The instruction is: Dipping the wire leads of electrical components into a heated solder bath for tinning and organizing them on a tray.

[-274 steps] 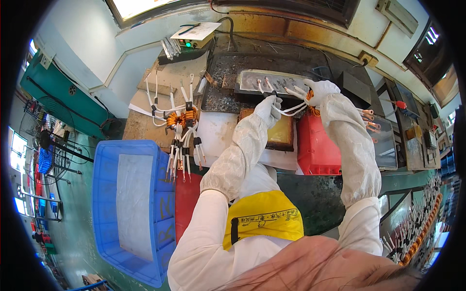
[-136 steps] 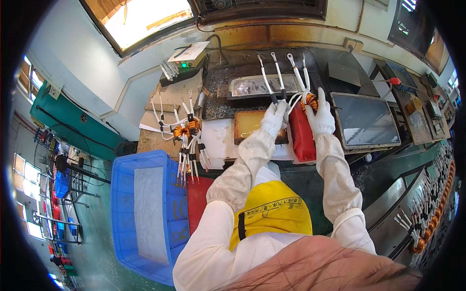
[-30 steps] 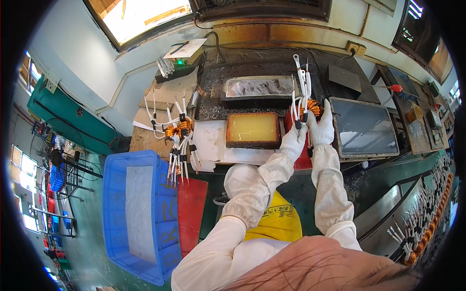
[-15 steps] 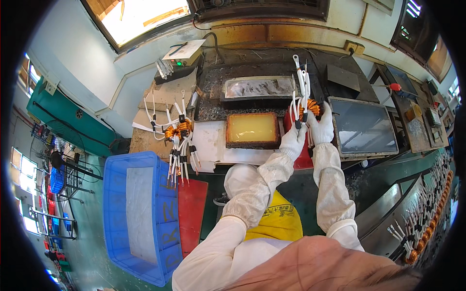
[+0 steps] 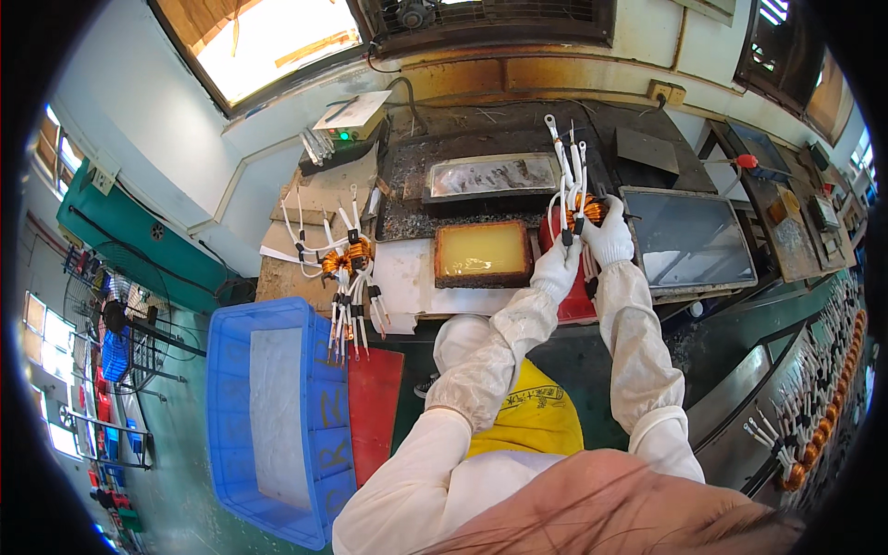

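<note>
Gripped the copper-wound coil [image 5: 592,212] in the right hand [image 5: 610,240] and its white leads [image 5: 577,168] in the left hand [image 5: 557,268], perhaps risking bending them through uneven pulling.

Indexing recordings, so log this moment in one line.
left white-gloved hand: holding black-banded white leads | right white-gloved hand: holding orange wire-wound ring | nearby: rectangular yellow-filled tray

"Where can our left hand [image 5: 557,269] pass?"
"Over the white paper [image 5: 398,289], between the loose coil bundle [image 5: 347,258] and the yellow-filled tray [image 5: 482,280]."
"And ahead?"
"Our held coil [image 5: 593,211]'s upright leads [image 5: 559,153] block us there; the grey framed panel [image 5: 689,240] stands just beside our right hand [image 5: 610,240]."
</note>
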A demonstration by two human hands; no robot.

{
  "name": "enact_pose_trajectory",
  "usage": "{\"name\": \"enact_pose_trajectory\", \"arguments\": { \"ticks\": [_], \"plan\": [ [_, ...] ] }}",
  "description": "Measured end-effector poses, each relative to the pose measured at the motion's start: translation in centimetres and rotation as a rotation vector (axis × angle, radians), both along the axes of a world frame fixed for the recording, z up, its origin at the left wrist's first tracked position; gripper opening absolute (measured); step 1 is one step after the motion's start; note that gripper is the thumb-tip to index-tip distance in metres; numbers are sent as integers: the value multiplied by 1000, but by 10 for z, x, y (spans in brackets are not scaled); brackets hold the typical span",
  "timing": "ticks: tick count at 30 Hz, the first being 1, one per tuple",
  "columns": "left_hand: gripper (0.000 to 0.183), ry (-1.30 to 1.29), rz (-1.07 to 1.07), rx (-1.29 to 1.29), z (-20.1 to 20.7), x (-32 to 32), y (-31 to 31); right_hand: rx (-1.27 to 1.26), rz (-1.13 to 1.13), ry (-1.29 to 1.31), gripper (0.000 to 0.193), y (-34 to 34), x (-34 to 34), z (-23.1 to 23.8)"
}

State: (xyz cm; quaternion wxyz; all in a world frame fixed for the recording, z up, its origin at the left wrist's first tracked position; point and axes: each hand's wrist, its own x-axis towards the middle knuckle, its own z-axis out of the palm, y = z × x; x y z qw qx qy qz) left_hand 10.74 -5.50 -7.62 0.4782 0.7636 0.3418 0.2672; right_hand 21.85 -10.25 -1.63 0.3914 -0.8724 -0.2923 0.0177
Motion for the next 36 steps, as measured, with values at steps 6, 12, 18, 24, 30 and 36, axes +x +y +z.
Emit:
{"name": "enact_pose_trajectory", "arguments": {
  "ticks": [6, 12, 18, 24, 30, 36],
  "plan": [
    [27, -300, -60, -292, 12, -14, 13, -74, 1, 0, 81, -19, 1, -2],
    [29, -303, -50, -421, 41, -38, 8, -61, 12, -53, 76, -42, -15, 1],
    [31, -264, -74, -427, 29, -53, -9, -74, -8, -95, 67, -72, -36, -2],
    [27, -298, -122, -529, 19, -60, -31, 130, -46, -93, 65, -98, -58, -17],
    [27, -313, -170, -517, -7, -52, -47, 260, -183, -105, 67, -105, -72, -31],
    [24, -318, -120, -541, -10, -54, -48, 285, -142, -122, 63, -103, -67, -35]
  ]
}}
